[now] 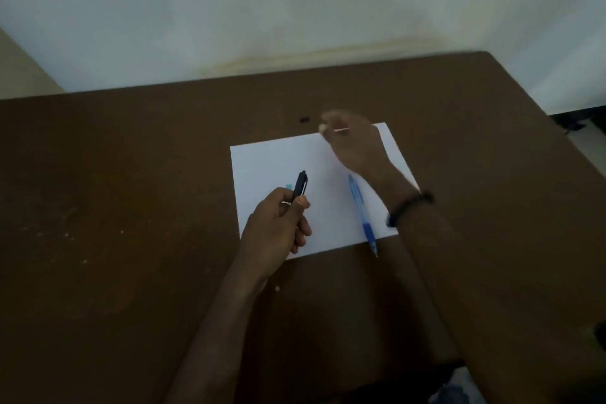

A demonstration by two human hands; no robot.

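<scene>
1. Left grip [278,226] curled round a dark pen [300,185], clicker end pointing up and away, over the paper's [269,161] near-left part.
2. Right grip [354,144] pinching a thin white sliver [341,130] at the paper's far edge; can't tell what.
3. Blue pen [360,213] loose on the paper, long axis far-to-near, tip overhanging the near edge, nearer the right grip. Likely its easier grab.
4. Tiny black bit [304,119] on the worktop [131,207], past the paper toward the far edge.

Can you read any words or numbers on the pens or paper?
None readable. The white paper bears no words. The dark pen in the left hand and the blue pen on the paper are too blurred for any print. So is the thin stick in the right hand.
</scene>
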